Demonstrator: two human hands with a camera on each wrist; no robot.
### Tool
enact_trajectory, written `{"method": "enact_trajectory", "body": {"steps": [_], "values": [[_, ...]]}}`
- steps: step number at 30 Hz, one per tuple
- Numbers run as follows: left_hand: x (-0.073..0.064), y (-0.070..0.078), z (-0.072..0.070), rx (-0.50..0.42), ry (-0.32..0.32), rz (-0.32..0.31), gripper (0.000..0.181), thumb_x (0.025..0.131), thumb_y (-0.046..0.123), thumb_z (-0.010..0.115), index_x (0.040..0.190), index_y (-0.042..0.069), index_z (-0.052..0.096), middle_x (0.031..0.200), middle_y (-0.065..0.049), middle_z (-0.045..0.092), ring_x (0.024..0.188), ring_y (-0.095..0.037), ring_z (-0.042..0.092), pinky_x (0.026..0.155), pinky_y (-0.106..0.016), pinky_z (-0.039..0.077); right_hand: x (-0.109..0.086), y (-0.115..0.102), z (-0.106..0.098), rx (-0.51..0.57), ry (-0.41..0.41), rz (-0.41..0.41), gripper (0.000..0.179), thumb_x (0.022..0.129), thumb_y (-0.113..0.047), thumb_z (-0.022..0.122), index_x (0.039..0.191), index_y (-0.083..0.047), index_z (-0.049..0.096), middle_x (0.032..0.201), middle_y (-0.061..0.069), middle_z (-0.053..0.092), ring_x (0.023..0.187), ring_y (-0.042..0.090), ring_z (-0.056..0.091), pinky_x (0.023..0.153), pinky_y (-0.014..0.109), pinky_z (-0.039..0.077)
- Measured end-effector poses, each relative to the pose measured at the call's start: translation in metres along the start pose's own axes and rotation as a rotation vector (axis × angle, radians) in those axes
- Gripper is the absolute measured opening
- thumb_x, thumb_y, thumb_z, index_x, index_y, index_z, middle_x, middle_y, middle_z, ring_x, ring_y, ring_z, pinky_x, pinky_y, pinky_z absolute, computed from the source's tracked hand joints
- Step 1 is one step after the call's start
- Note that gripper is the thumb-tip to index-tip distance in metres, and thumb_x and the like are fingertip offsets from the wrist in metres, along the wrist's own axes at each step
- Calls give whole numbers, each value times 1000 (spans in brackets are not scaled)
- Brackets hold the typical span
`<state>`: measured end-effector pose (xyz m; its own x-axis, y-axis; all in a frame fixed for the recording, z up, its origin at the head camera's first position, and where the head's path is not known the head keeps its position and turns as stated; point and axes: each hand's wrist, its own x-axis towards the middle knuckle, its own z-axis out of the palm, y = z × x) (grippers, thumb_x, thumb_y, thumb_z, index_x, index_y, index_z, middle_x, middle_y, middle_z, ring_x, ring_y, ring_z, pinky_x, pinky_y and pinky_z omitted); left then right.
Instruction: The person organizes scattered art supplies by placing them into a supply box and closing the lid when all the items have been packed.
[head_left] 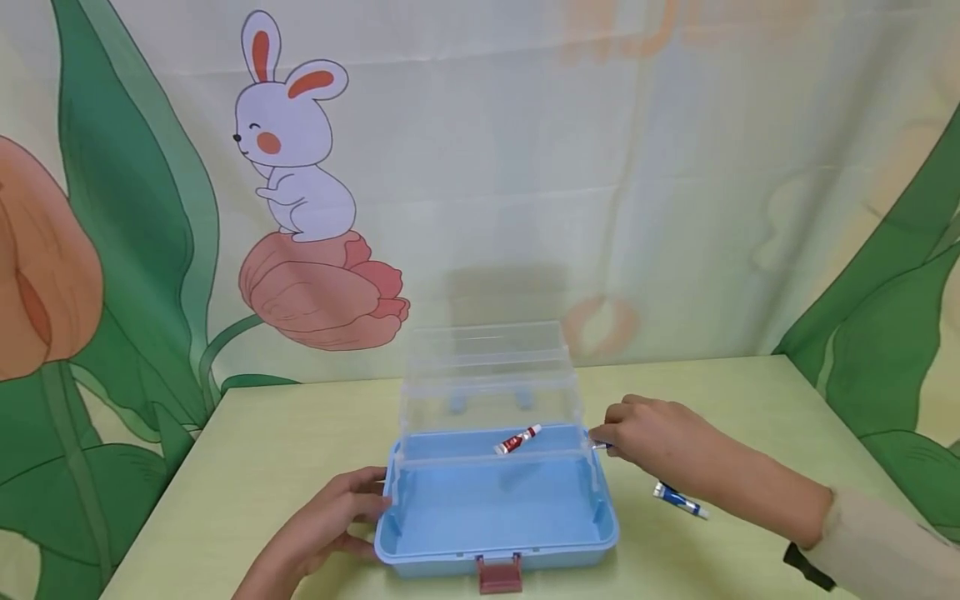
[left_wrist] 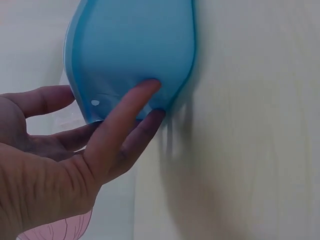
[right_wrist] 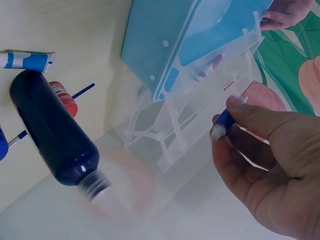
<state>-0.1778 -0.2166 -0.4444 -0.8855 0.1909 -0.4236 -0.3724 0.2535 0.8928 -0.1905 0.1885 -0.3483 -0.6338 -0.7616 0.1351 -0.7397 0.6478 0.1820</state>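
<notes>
A light blue plastic box stands on the table with its clear lid raised. At its left end is my left hand, fairly straight fingers touching the outer wall while the thumb lies against it. My right hand pinches a small blue paint tube with a whitish end between thumb and fingers, beside the box's back right corner. A red paint tube lies slanted toward the back of the box, among the clear parts. Another blue tube rests on the table under my right forearm.
In the right wrist view a large dark blue bottle stands near a red bottle and a thin brush. The box's reddish-brown latch hangs at the front. A printed cloth with a rabbit and flowers hangs behind the table.
</notes>
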Motion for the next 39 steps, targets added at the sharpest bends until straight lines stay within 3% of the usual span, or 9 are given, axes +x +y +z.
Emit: {"method": "enact_trajectory", "body": {"steps": [6,12,19,27,39], "values": [[2,-3,-3,0,-11,16,62,93,10,62,148,-6,40,139,-26,54,101,-32,68,71,-50,62,7,-1,-7,25,-1,-16,24,80,-7,85,100,-18,81,91,-3,72,85,15,64,63,24,58],[3,-6,-2,-29,-42,40,65,94,11,64,150,-7,37,144,-29,49,101,-32,67,72,-51,62,20,-2,-13,-28,-58,19,22,78,-10,88,96,-19,81,86,-5,71,81,14,65,56,25,55],[5,-6,3,-27,13,2,60,93,11,63,148,-4,42,141,-25,53,101,-31,67,71,-49,62,36,-7,-1,-68,-73,15,21,76,-11,90,94,-20,80,85,-6,71,77,14,67,52,22,51],[6,-7,7,-11,92,-31,52,92,12,61,142,0,50,133,-20,59,95,-29,65,68,-47,61,55,-8,3,-60,-84,-1,23,76,-11,90,95,-21,80,89,-6,74,80,14,66,57,22,54],[8,-9,10,-2,59,-15,45,92,13,58,134,2,48,115,-18,57,87,-29,66,61,-46,60,79,-1,-3,-102,-91,-67,21,78,-9,89,95,-17,79,90,-3,73,84,15,67,65,21,56]]}}
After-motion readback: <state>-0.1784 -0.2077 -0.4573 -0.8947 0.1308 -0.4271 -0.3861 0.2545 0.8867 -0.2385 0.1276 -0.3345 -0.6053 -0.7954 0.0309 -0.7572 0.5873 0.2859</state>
